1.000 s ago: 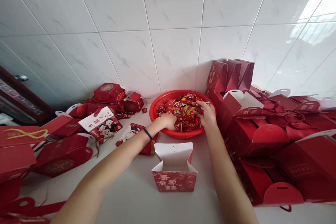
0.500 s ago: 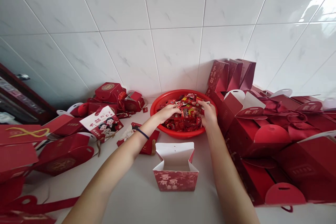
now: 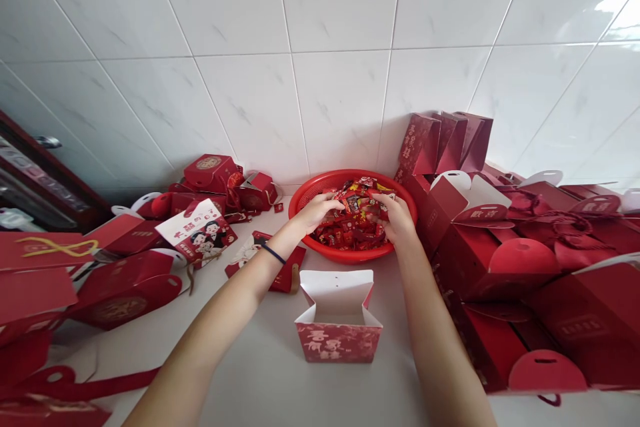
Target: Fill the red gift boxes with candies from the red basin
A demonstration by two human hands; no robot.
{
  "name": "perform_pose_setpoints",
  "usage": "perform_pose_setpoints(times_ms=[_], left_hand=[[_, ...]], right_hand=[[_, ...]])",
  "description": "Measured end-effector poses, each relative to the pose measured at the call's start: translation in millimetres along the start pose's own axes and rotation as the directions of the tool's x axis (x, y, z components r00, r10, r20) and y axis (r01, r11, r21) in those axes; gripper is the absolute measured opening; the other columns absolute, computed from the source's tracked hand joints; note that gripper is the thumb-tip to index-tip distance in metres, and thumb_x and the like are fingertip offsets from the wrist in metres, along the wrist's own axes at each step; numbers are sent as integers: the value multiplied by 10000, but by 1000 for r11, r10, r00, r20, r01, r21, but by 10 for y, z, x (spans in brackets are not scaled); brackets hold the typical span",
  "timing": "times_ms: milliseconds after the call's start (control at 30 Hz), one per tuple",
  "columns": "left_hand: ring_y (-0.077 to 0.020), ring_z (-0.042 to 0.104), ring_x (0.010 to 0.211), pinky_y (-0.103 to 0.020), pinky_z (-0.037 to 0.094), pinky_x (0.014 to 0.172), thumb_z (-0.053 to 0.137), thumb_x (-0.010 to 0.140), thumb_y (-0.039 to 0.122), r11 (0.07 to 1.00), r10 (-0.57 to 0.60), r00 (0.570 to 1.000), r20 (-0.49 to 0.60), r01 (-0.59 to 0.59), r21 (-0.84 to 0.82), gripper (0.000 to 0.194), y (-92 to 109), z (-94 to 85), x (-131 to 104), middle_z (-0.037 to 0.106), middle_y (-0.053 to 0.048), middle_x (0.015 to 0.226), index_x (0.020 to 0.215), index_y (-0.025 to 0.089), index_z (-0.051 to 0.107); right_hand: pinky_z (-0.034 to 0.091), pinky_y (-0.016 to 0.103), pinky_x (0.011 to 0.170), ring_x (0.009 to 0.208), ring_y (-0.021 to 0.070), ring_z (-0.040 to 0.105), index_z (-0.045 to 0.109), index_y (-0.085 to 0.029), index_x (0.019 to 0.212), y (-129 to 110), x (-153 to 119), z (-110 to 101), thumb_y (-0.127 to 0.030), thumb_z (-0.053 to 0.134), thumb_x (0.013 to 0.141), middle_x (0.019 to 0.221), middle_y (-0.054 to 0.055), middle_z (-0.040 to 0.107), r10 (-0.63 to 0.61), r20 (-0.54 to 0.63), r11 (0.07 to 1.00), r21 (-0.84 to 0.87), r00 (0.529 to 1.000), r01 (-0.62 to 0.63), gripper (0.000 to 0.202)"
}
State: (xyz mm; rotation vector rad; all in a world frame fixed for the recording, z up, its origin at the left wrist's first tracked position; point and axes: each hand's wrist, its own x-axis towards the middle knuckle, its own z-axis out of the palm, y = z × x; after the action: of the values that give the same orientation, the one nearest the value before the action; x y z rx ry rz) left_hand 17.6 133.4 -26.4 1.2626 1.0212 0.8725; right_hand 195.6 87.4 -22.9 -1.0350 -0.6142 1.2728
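Observation:
A red plastic basket (image 3: 350, 255) full of wrapped candies (image 3: 353, 235) stands against the wall. Over its left side, my left hand (image 3: 320, 209), with a dark band at the wrist, curls its fingers round some of the candies. My right hand (image 3: 399, 217) reaches in from the right, its thumb on top and its fingers bent around candies; which pieces each hand grips is partly hidden. Nearer to me, between my forearms, a red paper box (image 3: 340, 341) sits upright with its top open and its pale inside showing.
Red gift boxes (image 3: 520, 260) are piled along the right, with several taller ones (image 3: 423, 140) by the wall. On the left lie more red boxes (image 3: 125, 287), a printed box with cartoon figures (image 3: 203, 237) and a flat red piece (image 3: 287, 273). White tiles (image 3: 340, 100) rise behind.
Both hands stay in the basket, their fingers shifting slightly among the candies. The whole view has moved a little, so everything appears slightly further right.

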Motion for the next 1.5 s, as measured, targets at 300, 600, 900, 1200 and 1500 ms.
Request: perform_pose_setpoints(times_ms=[300, 600, 900, 1200, 1500], left_hand=[[-200, 658, 926, -325, 521, 813, 829, 613, 309, 999, 34, 997, 69, -34, 6, 331, 25, -6, -42, 738, -41, 946, 900, 176, 732], [-195, 669, 992, -296, 558, 800, 864, 598, 202, 996, -90, 996, -16, 91, 26, 359, -8, -7, -8, 720, -27, 997, 922, 190, 710], [-204, 673, 1023, -294, 576, 775, 779, 738, 183, 995, -100, 993, -70, 100, 4, 213, -3, 18, 2, 738, -54, 1020, 942, 182, 717], [-213, 709, 994, -284, 582, 767, 765, 736, 151, 998, -37, 997, -62, 40, 48, 363, -20, 27, -14, 761, -42, 1067, 1093, 197, 718], [-239, 659, 1111, -311, 552, 877, 757, 710, 206, 997, 57, 998, 35, -58, 47, 252, -36, 5, 21, 742, -77, 1173, 957, 176, 791]], right_hand=[[488, 195, 415, 542, 141, 679, 644, -182, 731, -14, -41, 26, -138, 744, 724, 682, -9, 716, 49, 43, 997, -59, 998, -46, 110], [472, 186, 397, 494, 121, 640, 632, -172, 702, 16, -19, 21, -125, 743, 729, 635, -19, 681, 32, 30, 996, -88, 999, -29, 124], [475, 181, 401, 491, 109, 609, 620, -173, 681, 49, 2, -9, -143, 800, 640, 608, -27, 662, -7, 51, 997, -82, 999, 11, 187], [480, 169, 394, 496, 107, 623, 625, -177, 680, 53, 11, -13, -135, 801, 641, 615, -29, 667, -7, 68, 996, -89, 998, 13, 184], [519, 189, 412, 552, 142, 681, 681, -171, 750, 46, -20, 5, -87, 757, 676, 646, -10, 709, 37, 131, 993, -119, 991, -21, 136]])
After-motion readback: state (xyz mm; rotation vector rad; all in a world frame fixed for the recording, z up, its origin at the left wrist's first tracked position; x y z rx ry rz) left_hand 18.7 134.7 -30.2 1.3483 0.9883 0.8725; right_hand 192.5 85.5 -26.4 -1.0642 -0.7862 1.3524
